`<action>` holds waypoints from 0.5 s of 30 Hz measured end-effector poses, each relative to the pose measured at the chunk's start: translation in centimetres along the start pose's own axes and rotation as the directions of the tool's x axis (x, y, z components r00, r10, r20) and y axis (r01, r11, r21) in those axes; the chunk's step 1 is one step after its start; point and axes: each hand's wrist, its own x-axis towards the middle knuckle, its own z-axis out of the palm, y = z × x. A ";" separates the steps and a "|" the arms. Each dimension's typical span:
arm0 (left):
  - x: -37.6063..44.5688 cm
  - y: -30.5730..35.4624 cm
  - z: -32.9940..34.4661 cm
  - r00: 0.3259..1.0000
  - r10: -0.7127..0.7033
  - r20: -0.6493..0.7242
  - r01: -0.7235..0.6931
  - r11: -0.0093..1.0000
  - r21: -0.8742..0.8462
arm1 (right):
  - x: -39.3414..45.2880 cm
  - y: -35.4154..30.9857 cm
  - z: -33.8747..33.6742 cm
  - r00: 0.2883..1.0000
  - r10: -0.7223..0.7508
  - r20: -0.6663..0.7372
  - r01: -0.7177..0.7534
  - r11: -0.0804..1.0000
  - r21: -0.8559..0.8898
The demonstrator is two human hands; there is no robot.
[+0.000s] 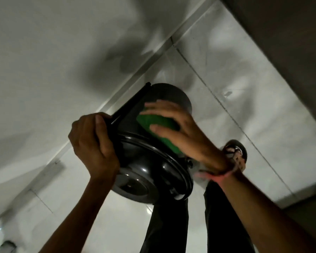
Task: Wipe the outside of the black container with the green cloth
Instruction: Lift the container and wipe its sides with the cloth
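The black container (164, 95), a round bin with a glossy domed lid (150, 172), is tilted in mid-air above the floor, lid end toward me. My left hand (91, 143) grips its rim and a black side bar at the left. My right hand (182, 132) lies flat on the container's side wall, pressing the green cloth (153, 123) against it. Most of the cloth is hidden under the fingers and palm.
Pale glossy floor tiles (244, 106) run under the container. A white wall (44, 61) rises at the left, and a dark surface (290, 42) fills the upper right. My dark trouser legs (171, 225) and a sandalled foot (237, 152) are below.
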 end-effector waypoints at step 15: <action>-0.7 -3.7 0.2 0.986 -0.030 -0.163 0.031 0.999 0.007 | 4.7 11.0 -1.8 0.572 0.815 -0.089 -0.466 0.412 0.783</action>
